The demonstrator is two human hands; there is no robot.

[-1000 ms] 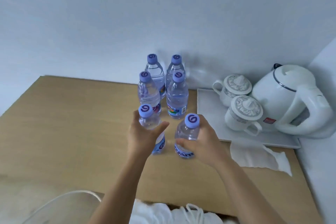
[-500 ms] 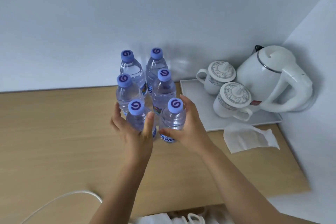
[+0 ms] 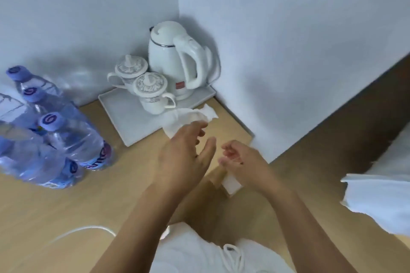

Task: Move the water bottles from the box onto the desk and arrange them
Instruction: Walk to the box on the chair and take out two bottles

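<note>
Several clear water bottles [image 3: 73,139] with purple caps stand grouped on the wooden desk [image 3: 66,206] at the far left, partly cut off by the frame edge. My left hand [image 3: 182,157] hovers over the desk's right part with fingers spread, holding nothing. My right hand [image 3: 241,159] is just to its right, near the desk's right edge, fingers loosely curled and empty. Both hands are well away from the bottles. No box is in view.
A white tray [image 3: 124,117] in the corner carries a white kettle [image 3: 175,60] and two lidded cups [image 3: 150,93]. A crumpled tissue [image 3: 188,117] lies by the tray. A white cable [image 3: 73,232] crosses the desk's front. White fabric [image 3: 381,201] sits at right.
Both hands have let go of the two front bottles and drawn back to the right. The view has swung right, so the bottles now sit at the left edge.
</note>
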